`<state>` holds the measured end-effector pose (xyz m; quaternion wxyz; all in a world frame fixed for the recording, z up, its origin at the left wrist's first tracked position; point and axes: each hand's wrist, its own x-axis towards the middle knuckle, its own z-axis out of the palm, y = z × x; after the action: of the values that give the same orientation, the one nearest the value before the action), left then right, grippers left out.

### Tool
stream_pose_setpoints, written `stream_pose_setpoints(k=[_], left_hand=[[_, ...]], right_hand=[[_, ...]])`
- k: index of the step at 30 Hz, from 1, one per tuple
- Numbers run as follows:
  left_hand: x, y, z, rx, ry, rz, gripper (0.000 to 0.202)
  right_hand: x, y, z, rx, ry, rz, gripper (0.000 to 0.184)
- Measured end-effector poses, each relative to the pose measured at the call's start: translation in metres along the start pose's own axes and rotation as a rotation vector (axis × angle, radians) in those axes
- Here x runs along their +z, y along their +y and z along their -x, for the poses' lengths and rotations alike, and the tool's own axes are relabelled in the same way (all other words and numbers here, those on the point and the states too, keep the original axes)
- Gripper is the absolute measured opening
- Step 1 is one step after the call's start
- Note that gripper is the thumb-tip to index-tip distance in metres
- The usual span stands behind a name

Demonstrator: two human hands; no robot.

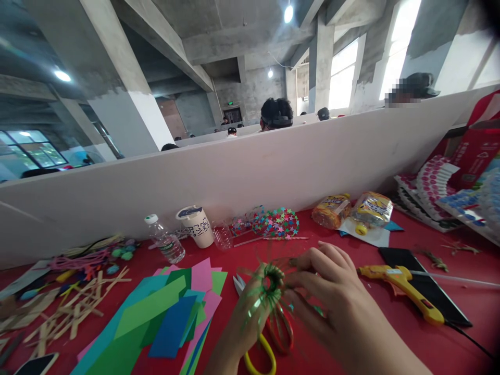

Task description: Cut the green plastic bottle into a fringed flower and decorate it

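My left hand point(244, 328) grips a green plastic bottle top point(269, 285) cut into thin strips that fan outward, its round neck facing me. My right hand point(336, 302) is closed beside it, fingertips pinching the strips on the right side. Both hands hover over the red table point(390, 333). Under them lie scissors point(258, 349) with yellow and red handles, partly hidden by my left hand.
Coloured paper sheets point(167, 312) lie at left, wooden sticks point(66, 307) farther left. A yellow glue gun point(406, 289) rests on a black pad at right. A water bottle point(166, 242), a paper cup point(197, 226), a star-covered bottle point(273, 223) and snack packets point(351, 208) stand before a white partition point(234, 177).
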<state>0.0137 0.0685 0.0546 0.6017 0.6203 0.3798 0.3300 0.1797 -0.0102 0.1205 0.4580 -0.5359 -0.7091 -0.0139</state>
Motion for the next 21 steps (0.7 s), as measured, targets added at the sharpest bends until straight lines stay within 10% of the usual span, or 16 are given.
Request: stream_pose_setpoints(k=[9,21], left_hand=[[0.010,-0.002,-0.010,-0.066,0.049,0.228,0.030],[0.006,0.006,-0.004,0.018,0.075,0.005,0.024]], right_hand=[[-0.024,0.002,-0.002,-0.009,0.031,-0.015,0.011],[0.008,0.006,0.000,0.036,-0.050,0.054,0.010]])
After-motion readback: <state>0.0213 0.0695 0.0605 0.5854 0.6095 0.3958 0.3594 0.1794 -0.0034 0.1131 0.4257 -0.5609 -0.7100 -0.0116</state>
